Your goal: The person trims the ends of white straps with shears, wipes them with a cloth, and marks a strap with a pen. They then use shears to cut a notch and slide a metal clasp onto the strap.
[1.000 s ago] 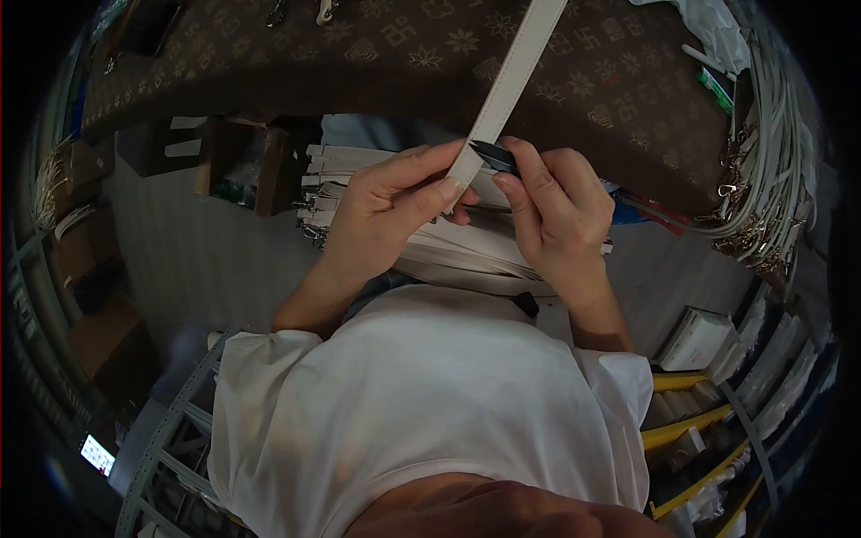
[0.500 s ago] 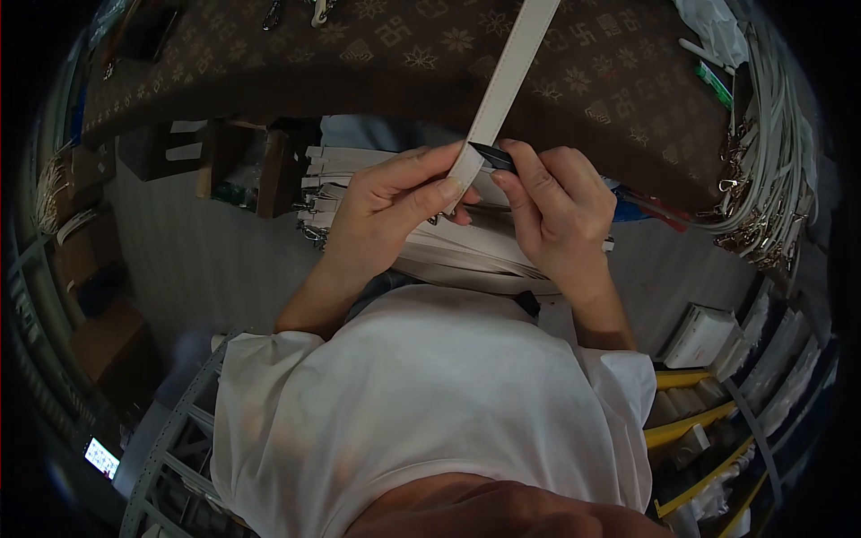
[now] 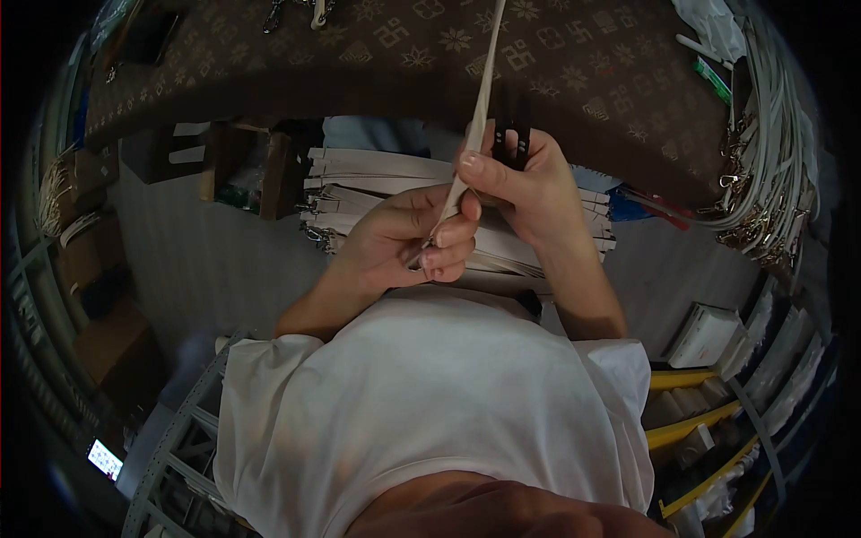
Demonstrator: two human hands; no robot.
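A cream stitched strap (image 3: 480,117) runs from the top of the view down to both hands, turned nearly edge-on. My left hand (image 3: 404,235) is closed around its lower end, where a small metal fitting (image 3: 416,258) shows between the fingers. Higher up, my right hand (image 3: 529,184) pinches the strap between thumb and forefinger. A black two-armed tool (image 3: 522,148), which looks like thread snips, is tucked in the same right hand, its arms pointing up. Below and behind the hands lies a stack of cream straps (image 3: 359,166) with metal clips at the ends.
A table with a brown patterned cloth (image 3: 359,85) spans the top. Many pale straps with clips (image 3: 771,152) hang over its right side. An open box (image 3: 256,170) stands on the floor at left. Shelving with yellow edges (image 3: 691,430) is at lower right, a metal rack (image 3: 166,448) at lower left.
The strap has turned from flat to edge-on. My left hand has moved down with its end. My right hand has turned, swinging the black tool away from the strap, and now pinches the strap.
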